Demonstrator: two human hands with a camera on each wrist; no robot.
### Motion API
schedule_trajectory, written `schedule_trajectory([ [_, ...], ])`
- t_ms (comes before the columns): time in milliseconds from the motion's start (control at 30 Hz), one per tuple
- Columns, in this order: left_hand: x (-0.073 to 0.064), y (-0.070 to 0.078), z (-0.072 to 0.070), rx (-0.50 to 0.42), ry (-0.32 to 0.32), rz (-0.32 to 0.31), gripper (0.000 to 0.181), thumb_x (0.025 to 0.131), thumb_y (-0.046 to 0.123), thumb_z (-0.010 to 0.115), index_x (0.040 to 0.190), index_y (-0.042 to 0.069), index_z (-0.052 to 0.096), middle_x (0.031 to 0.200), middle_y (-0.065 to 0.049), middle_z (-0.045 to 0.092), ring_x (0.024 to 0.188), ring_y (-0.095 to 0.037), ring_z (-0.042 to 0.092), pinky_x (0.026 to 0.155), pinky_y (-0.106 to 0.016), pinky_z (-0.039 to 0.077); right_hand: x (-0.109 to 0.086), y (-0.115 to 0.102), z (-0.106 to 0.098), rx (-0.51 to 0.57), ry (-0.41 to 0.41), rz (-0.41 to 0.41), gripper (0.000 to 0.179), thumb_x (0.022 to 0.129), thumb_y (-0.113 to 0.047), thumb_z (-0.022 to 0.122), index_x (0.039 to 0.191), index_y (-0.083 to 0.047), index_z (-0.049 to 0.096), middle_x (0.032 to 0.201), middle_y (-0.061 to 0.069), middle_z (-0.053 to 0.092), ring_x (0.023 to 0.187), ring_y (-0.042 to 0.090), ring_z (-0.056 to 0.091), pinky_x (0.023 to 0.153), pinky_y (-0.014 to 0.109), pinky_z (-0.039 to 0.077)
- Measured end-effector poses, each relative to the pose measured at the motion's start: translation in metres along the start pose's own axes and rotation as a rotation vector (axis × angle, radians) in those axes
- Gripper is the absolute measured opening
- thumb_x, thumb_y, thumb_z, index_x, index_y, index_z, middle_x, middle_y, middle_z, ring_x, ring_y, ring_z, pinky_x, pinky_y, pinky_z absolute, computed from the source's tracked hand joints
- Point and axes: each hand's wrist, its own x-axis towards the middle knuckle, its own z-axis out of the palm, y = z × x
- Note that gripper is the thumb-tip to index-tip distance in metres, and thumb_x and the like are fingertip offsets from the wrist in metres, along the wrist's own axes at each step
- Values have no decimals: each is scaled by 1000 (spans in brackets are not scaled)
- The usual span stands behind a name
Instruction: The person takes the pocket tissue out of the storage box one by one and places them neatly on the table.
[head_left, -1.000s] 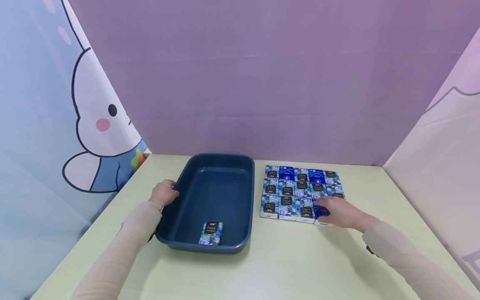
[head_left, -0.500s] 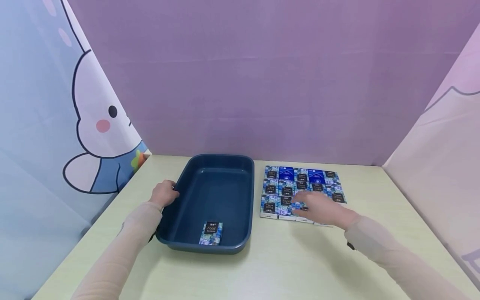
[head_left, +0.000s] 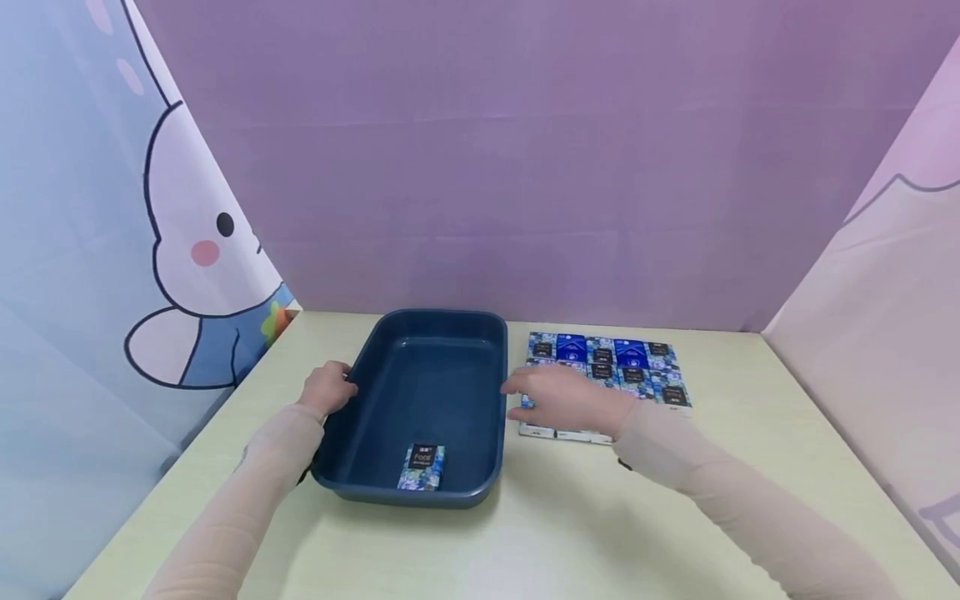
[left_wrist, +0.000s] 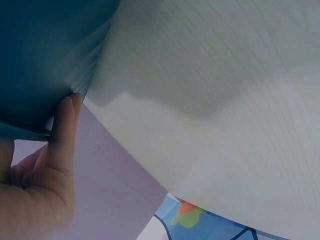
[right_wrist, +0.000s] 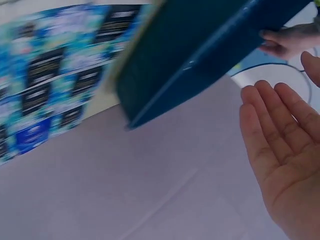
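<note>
A deep blue plastic basin (head_left: 431, 375) stands on the table left of centre. My left hand (head_left: 328, 388) grips its left rim; in the left wrist view the fingers (left_wrist: 63, 117) lie along the outer wall. Inside, near the front, lies one floral pocket tissue pack (head_left: 422, 467) with a black label. My right hand (head_left: 566, 400) is at the basin's right rim, its fingers (right_wrist: 270, 125) straight and holding nothing. Whether it touches the rim, I cannot tell. Beneath and behind that hand, rows of tissue packs (head_left: 633, 375) lie side by side, partly covered by it.
The pale wooden table (head_left: 570, 533) extends in front of the basin and the packs. A purple cloth backdrop (head_left: 525, 167) rises behind the table's far edge. Printed cloths hang at both sides, a cartoon rabbit (head_left: 202, 208) on the left one.
My right hand has moved left from the front-right tissue packs, across the rows, to the basin's right rim. My left hand, the basin and the pack inside it have stayed put.
</note>
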Motion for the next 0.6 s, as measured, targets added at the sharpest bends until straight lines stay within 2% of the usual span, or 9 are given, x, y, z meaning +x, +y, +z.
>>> schedule_trajectory([
  [333, 2, -2, -1, -6, 2, -13, 40, 84, 8, 51, 118, -14, 51, 114, -32, 57, 96, -40, 58, 80, -46, 49, 42, -46, 0, -14, -161, -55, 45, 87, -34, 60, 127, -14, 54, 127, 0, 57, 114, 14, 54, 96, 32, 43],
  [600, 2, -1, 0, -20, -4, -25, 39, 84, 8, 52, 117, -12, 53, 113, -31, 57, 95, -38, 59, 80, -45, 49, 76, -80, 17, -38, -250, -101, 52, 85, -38, 61, 131, -17, 50, 133, -4, 52, 121, 13, 48, 99, 29, 41],
])
